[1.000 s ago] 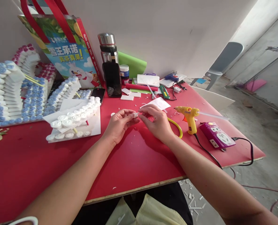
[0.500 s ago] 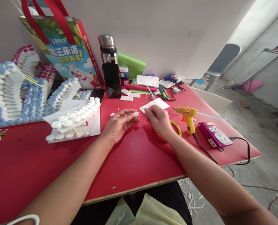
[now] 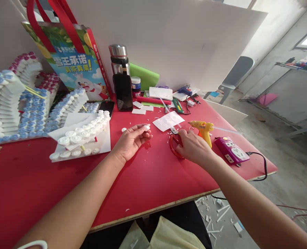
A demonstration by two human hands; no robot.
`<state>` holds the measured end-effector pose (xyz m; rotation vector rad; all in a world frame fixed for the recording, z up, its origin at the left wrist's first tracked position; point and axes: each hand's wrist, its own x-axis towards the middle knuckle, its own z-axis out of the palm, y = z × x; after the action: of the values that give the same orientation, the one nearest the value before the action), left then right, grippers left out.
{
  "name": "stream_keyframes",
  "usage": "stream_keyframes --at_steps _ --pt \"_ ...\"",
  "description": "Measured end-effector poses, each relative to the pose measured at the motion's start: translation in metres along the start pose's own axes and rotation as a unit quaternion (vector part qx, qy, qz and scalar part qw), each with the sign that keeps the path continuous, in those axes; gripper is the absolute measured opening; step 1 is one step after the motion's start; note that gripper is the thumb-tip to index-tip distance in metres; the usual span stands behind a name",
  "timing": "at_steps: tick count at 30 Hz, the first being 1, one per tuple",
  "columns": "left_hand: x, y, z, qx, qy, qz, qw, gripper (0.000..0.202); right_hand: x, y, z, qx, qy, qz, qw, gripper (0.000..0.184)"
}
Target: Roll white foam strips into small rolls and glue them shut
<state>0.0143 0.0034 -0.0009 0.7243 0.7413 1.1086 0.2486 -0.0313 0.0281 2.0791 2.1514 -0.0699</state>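
My left hand [image 3: 131,141] rests palm up on the red table [image 3: 148,180] and pinches a small white foam piece [image 3: 146,127] between thumb and fingertips. My right hand [image 3: 192,147] lies further right with its fingers curled over red-handled scissors [image 3: 173,145] that sit flat on the table. A yellow glue gun [image 3: 203,129] stands just beyond my right hand. A white sheet of paper [image 3: 168,120] lies between the two hands, a little farther back.
A white foam board with rows of white rolled pieces [image 3: 81,138] lies left of my left hand. Blue-dotted foam models [image 3: 26,110] stand at far left, a printed bag [image 3: 70,58] and flask [image 3: 119,60] behind. A purple power strip [image 3: 232,150] sits near the right edge.
My right hand let go of the white piece and moved right and down onto the scissors. My left hand kept the piece and stayed in place.
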Motion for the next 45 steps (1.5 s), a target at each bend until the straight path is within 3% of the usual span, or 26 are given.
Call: stream_keyframes --at_steps 4,9,16,19,21,23,25,28,30,35,40,45 --pt "0.001 -0.001 -0.001 -0.041 -0.003 -0.002 0.999 0.017 0.007 0.002 -0.007 0.041 -0.058 0.010 0.997 0.043" --pt "0.001 -0.001 -0.002 -0.068 0.007 -0.002 0.998 0.017 0.008 0.011 -0.005 0.043 -0.061 -0.017 0.997 0.035" --pt "-0.001 0.008 -0.003 -0.084 0.002 0.051 0.995 0.015 -0.014 0.026 -0.003 0.036 -0.067 -0.074 0.994 0.028" --pt "-0.005 0.005 0.003 -0.064 -0.021 0.030 0.997 0.017 -0.026 0.041 -0.001 0.130 -0.101 -0.092 0.982 0.033" --pt "-0.008 -0.001 0.009 -0.027 -0.031 -0.026 0.999 0.017 -0.032 0.050 0.000 0.279 -0.160 -0.088 0.943 0.030" --pt "-0.011 -0.008 0.015 -0.018 -0.041 -0.051 0.998 0.018 -0.035 0.054 0.000 0.431 -0.199 -0.083 0.876 0.024" --pt "-0.012 -0.012 0.018 -0.018 -0.042 -0.055 0.997 0.021 -0.038 0.051 -0.001 0.532 -0.184 -0.082 0.822 0.029" --pt "-0.009 -0.015 0.016 -0.024 -0.025 -0.039 0.999 0.026 -0.039 0.042 -0.001 0.585 -0.111 -0.096 0.798 0.045" --pt "-0.006 -0.014 0.013 -0.032 -0.008 -0.033 0.999 0.026 -0.038 0.035 0.000 0.572 -0.072 -0.106 0.810 0.052" --pt "-0.004 -0.012 0.012 -0.055 0.007 0.016 0.998 0.024 -0.039 0.020 0.004 0.464 -0.022 -0.126 0.877 0.069" --pt "-0.006 -0.012 0.016 -0.025 -0.010 0.097 0.995 0.021 -0.043 0.006 0.005 0.412 0.009 -0.140 0.900 0.072" --pt "-0.009 -0.012 0.020 0.017 -0.016 0.124 0.992 0.022 -0.042 -0.006 0.005 0.345 0.066 -0.135 0.926 0.065"
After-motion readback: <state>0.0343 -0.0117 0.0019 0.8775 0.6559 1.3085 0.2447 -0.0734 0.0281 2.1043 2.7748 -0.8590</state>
